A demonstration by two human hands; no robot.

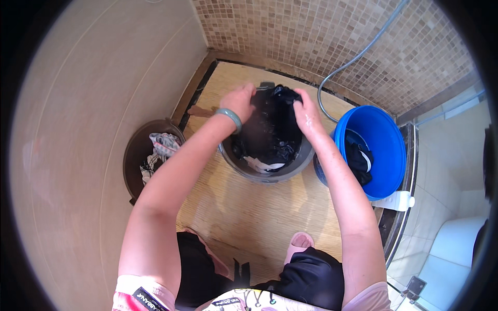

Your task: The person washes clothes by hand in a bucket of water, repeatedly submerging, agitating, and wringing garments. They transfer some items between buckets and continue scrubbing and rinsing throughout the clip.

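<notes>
Both my hands hold up a wet black garment (275, 116) over a grey basin (275, 176) on the floor. My left hand (239, 103), with a pale green bangle on the wrist, is closed on the garment's left side. On the other side my right hand (307, 111) pinches its upper right edge; wet drops or suds show on the skin. The cloth's lower part hangs into the basin, where a white patch of fabric (264, 165) shows among dark folds. The exact shape of the garment is hard to make out.
At the right stands a blue bucket (386, 150) with dark clothing inside, a white bottle (397, 201) beside it. A brown bucket (136, 166) at the left holds patterned clothes (165, 144). A grey hose (358, 58) hangs along the tiled wall (290, 31).
</notes>
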